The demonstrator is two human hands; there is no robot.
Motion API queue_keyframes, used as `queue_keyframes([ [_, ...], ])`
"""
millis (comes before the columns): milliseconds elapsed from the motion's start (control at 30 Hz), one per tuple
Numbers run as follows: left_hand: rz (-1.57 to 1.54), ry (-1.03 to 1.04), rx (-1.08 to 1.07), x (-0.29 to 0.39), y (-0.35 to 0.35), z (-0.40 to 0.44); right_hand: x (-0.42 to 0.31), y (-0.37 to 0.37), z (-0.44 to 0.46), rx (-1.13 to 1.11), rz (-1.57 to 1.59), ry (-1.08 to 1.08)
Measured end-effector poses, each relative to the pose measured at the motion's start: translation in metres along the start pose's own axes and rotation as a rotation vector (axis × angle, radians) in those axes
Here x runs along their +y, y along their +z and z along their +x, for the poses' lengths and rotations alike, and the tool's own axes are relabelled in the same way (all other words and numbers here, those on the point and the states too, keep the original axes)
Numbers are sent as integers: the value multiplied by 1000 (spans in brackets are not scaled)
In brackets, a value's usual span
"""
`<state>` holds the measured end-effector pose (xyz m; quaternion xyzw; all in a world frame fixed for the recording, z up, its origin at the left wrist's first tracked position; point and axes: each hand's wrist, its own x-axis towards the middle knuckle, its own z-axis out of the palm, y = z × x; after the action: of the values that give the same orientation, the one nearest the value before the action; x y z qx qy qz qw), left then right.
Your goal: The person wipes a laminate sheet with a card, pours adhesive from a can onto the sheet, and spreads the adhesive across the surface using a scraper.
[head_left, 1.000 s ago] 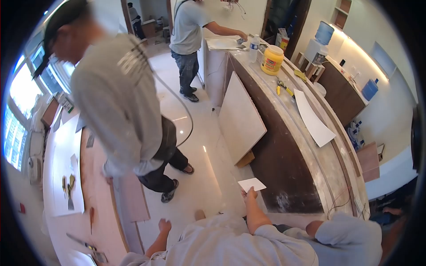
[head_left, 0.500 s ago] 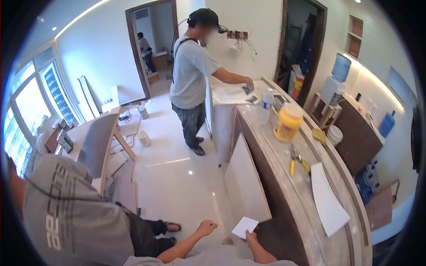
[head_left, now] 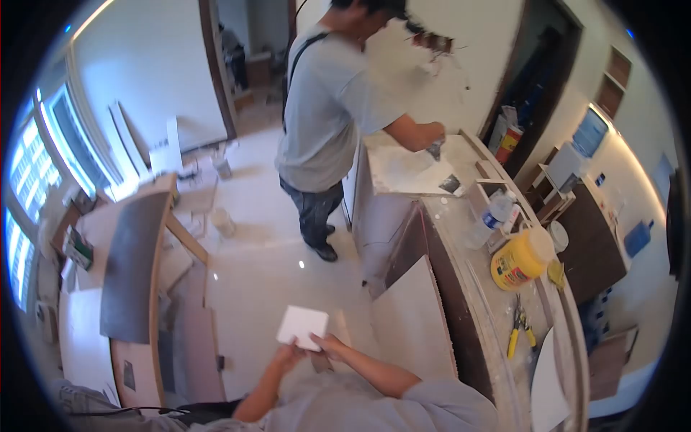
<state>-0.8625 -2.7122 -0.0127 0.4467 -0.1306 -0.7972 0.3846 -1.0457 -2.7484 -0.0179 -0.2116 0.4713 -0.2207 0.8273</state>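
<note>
A small white square piece [head_left: 304, 325] is held in front of my body, above the glossy floor. My left hand [head_left: 289, 354] grips its lower left edge, and my right hand [head_left: 328, 347] pinches its lower right corner. To the right, a long curved counter [head_left: 461, 237] carries a yellow jar [head_left: 520, 261], a clear plastic bottle [head_left: 492, 216] and yellow-handled pliers [head_left: 517, 333]. A white curved sheet [head_left: 548, 389] lies near the counter's lower end.
A person [head_left: 324, 115] stands at the counter's far end, a hand over a white board [head_left: 407, 169]. A pale panel [head_left: 417, 317] leans on the counter front. At left is a workbench with a dark curved sheet [head_left: 133, 266]. Another person's clothing shows at bottom left.
My left hand has come over to the white piece, now held by both hands. The view has moved closer to the person at the counter. The nearby person has mostly left view at lower left.
</note>
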Motion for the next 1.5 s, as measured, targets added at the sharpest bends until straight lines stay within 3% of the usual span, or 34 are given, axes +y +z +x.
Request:
queue_keyframes([
  [67,-130,78,125,53,-13,23,-51,31,26,-72,-269,28],
  [133,54,151,341,103,-23,37,-82,38,65,-178,-654,-19],
  [167,140,271,441,118,-31,46,-77,26,112,-98,-1210,-267],
  [200,275,261,548,140,-41,53,-91,29,124,-74,-1471,-296],
  [233,415,254,639,159,-49,61,-77,6,196,-248,-1735,-199],
  [267,371,258,671,174,-54,65,-165,53,143,-125,-1871,-72],
  [333,276,306,723,220,-49,78,-216,49,219,-31,-2260,-626],
  [367,312,312,738,234,-51,81,-252,55,260,-42,-2310,-713],
  [400,346,315,757,247,-53,82,-289,66,290,86,-2452,-843],
  [433,384,329,778,265,-58,83,-323,81,325,130,-2627,-717],
  [533,172,363,902,312,-54,88,-446,104,374,5,-3002,-653],
  [667,164,574,930,362,-58,94,-549,121,439,44,-3161,-646],
  [767,358,531,1072,405,-70,89,-573,124,484,-48,-3093,-540],
  [867,390,614,1162,438,-117,118,-569,109,513,-251,-2962,-341],
  [933,562,413,1048,511,-116,79,-560,113,519,-489,-2887,-106],
  [1067,222,626,933,592,-162,81,-556,188,523,-888,-2678,421],
  [1167,-51,784,841,632,-188,77,-560,330,520,-952,-2127,395],
  [1200,-154,839,826,650,-195,75,-564,373,517,-905,-1543,401],
  [1267,-221,871,842,675,-209,72,-576,470,491,-1119,-858,356],
  [1367,-254,868,920,700,-210,71,-531,506,540,-1214,-723,163],
  [1467,-188,759,1058,716,-225,67,-521,575,544,-928,-568,302],
  [1500,-167,732,1113,718,-234,62,-521,586,555,-908,-555,254],
])
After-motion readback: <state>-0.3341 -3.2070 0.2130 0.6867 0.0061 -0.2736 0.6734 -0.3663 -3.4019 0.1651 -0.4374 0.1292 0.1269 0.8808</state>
